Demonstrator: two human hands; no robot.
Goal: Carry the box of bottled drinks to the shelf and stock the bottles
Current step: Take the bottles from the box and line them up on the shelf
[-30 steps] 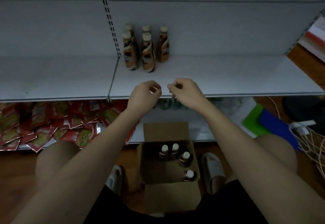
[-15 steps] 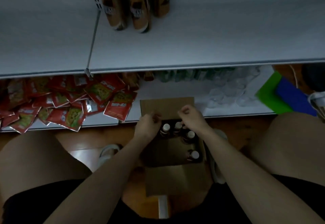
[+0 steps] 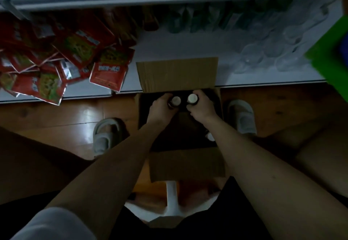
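Head view: I squat over the open brown cardboard box (image 3: 177, 74) on the wooden floor, between my feet
Why there: box sits against the low white shelf (image 3: 169, 51), so I judge each lift stays short
Left grip: my left hand (image 3: 162, 106) is wrapped around a dark white-capped bottle (image 3: 176, 100)
Right grip: my right hand (image 3: 202, 106) is wrapped around a second white-capped bottle (image 3: 192, 98)
Still in box: another white cap (image 3: 210, 137) by my right forearm
Nearby: red snack packets (image 3: 56, 55) fill the shelf's left

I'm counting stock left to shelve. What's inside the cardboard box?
In the cardboard box, the left hand and right hand each grip one bottle. Another cap peeks out beside the right forearm. The arms and shadow hide the rest.
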